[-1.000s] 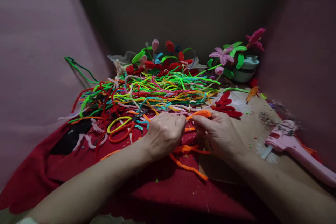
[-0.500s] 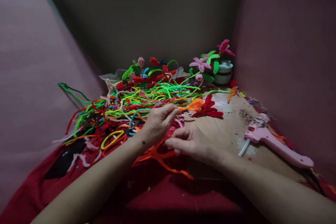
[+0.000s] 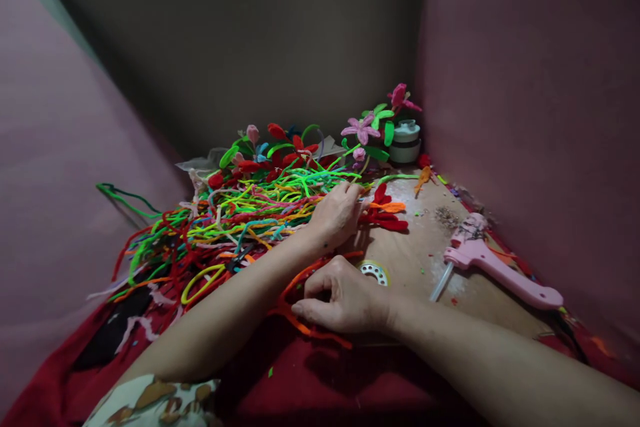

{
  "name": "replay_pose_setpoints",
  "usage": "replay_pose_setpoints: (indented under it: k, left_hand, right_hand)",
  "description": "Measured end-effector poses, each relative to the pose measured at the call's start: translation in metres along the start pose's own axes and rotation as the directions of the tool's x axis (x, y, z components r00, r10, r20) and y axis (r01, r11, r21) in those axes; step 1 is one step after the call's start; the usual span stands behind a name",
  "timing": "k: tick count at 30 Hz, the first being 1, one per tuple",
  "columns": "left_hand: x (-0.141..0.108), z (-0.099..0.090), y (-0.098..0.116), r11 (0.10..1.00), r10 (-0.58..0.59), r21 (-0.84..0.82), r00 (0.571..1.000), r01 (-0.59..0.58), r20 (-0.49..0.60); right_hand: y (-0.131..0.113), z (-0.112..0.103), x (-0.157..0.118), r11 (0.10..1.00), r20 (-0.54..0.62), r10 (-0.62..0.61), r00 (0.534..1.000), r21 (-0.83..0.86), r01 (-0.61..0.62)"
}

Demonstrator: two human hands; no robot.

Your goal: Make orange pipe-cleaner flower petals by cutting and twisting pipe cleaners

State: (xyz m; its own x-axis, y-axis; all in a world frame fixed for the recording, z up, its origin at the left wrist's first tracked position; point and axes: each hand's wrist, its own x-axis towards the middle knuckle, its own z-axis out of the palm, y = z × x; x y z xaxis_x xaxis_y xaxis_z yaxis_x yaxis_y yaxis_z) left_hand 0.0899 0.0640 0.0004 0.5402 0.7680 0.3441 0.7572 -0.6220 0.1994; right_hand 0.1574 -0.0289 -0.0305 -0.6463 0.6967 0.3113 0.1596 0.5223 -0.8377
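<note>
Where L fingers [image 3: 354, 195] end, orng petal [image 3: 390, 207] starts.

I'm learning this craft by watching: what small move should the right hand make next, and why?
Probably pinch one of the orange strips: the right hand, its thumb and fingers curled, is right beside them, while the left hand is farther forward, at the orange petal among the red petals.

A bright orange petal [image 3: 391, 207]; deep red petals [image 3: 386, 223]; orange fuzzy strips [image 3: 299, 327]. A multicoloured pile of stems [image 3: 260, 203] in neon green, yellow, red, turquoise and pink. A pastel pink glue gun [image 3: 500, 267], tan board [image 3: 410, 247], dark red cloth [image 3: 273, 400]. A pale sleeve [image 3: 155, 407] blotched brown and olive. A pale pot [image 3: 404, 153] with one dark band.
</note>
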Motion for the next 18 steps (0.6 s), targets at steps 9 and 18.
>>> replay_pose_setpoints:
  k: [9, 18]
  left_hand:
    - [-0.067, -0.084, -0.023, 0.971, -0.058, -0.199, 0.936, 0.134, 0.348]
    - [-0.115, -0.088, -0.073, 0.964, 0.052, -0.25, 0.867, 0.085, 0.495]
  right_hand:
    - [-0.006, 0.006, -0.004, 0.988, 0.104, -0.095, 0.99, -0.109, 0.107]
    - [0.007, -0.015, 0.015, 0.753, -0.452, 0.459, 0.765, 0.655, -0.065]
